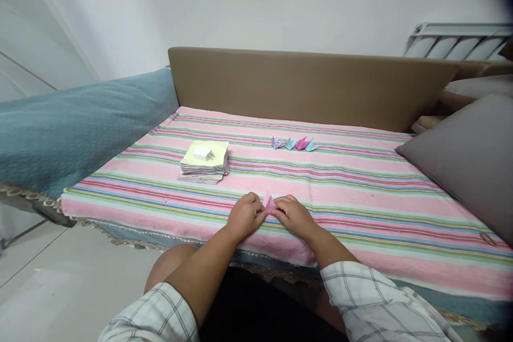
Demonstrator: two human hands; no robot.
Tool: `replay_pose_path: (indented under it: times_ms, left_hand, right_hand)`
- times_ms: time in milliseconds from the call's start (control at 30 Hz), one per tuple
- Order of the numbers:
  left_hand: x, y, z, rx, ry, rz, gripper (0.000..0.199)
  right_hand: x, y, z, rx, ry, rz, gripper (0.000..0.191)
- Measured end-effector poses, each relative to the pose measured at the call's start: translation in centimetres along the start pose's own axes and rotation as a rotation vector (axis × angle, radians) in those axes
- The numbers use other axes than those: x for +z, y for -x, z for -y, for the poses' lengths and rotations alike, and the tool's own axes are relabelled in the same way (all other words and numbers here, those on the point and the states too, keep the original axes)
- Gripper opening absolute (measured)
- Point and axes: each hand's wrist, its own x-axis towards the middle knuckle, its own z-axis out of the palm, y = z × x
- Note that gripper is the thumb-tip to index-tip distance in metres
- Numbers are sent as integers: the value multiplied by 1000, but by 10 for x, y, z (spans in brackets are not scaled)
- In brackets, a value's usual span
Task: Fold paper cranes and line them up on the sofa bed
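1. Pink paper (269,203), folded into a small peaked shape, sits between the left hand (247,216) and the right hand (294,216), over a striped cloth (344,181), to the right of the paper stack (204,169) and nearer than it.
2. Possible trouble: the piece looks small and thin, so uneven pulling from the two sides could tear it or set a crease crooked. Soft cloth beneath may give under pressure, leaving folds blunt.
3. Left hand: fingers curled inward, seeming to pinch the paper's left edge; the exact contact is partly hidden.
4. Right hand: thumb and index finger nearly together, pinching the right edge.
5. On top of the stack: a white plug adapter (202,154).
6. Right of the stack, slightly farther off: four folded paper cranes (302,143) in a row, purple, teal, magenta and light blue.
7. Far right of the stack: a grey cushion (460,149).
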Motion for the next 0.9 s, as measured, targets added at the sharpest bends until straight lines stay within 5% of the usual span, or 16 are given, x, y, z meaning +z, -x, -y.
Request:
replay_pose_path:
  times_ms: [900]
  left_hand:
    - [4,-9,-6,-267,-44,-7,20]
  right_hand:
    - [7,-3,21,418,-28,-173,23]
